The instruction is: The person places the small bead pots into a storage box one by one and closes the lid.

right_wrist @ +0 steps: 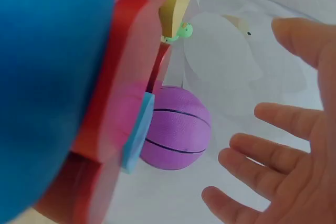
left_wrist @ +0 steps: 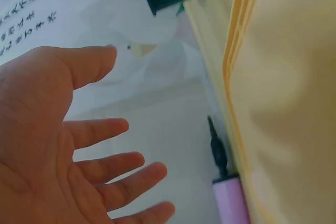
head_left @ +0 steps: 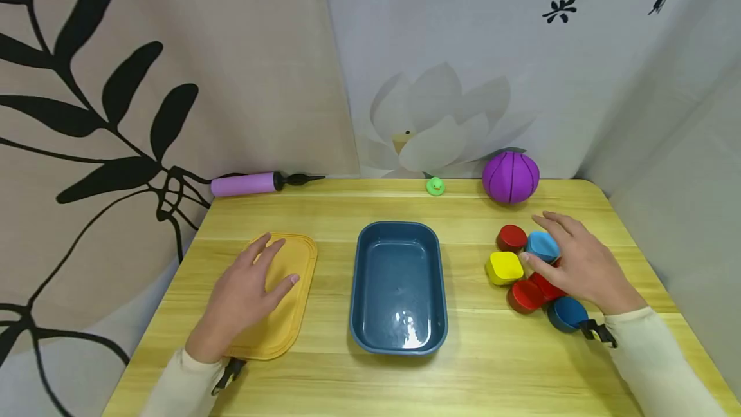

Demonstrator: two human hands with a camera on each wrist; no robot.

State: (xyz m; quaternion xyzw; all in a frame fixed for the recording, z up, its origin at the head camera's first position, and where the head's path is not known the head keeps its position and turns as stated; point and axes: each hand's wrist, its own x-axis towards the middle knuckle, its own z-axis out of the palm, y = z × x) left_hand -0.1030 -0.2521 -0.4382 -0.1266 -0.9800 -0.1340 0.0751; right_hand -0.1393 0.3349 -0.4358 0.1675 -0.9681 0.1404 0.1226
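Note:
Over a flat yellow board or lid (head_left: 295, 314) on the left hovers my left hand (head_left: 240, 298), fingers spread and nothing in its grasp. On the right, my right hand (head_left: 585, 269) is held with relaxed, parted fingers above a cluster of coloured pieces. The cluster has a yellow piece (head_left: 504, 268), a light blue piece (head_left: 543, 246), a dark blue round piece (head_left: 566, 314) and several red ones, including a round red piece (head_left: 512, 238). Part of the cluster is hidden under that hand. In the right wrist view the palm (right_wrist: 310, 161) holds nothing.
A deep blue rectangular basin (head_left: 399, 295) stands mid-table between the hands. Along the back edge are a purple hand pump (head_left: 246, 185), a small green duck (head_left: 435, 186) and a purple ball (head_left: 511, 177). Printed curtains (head_left: 260, 69) hang behind the wooden table (head_left: 336, 378).

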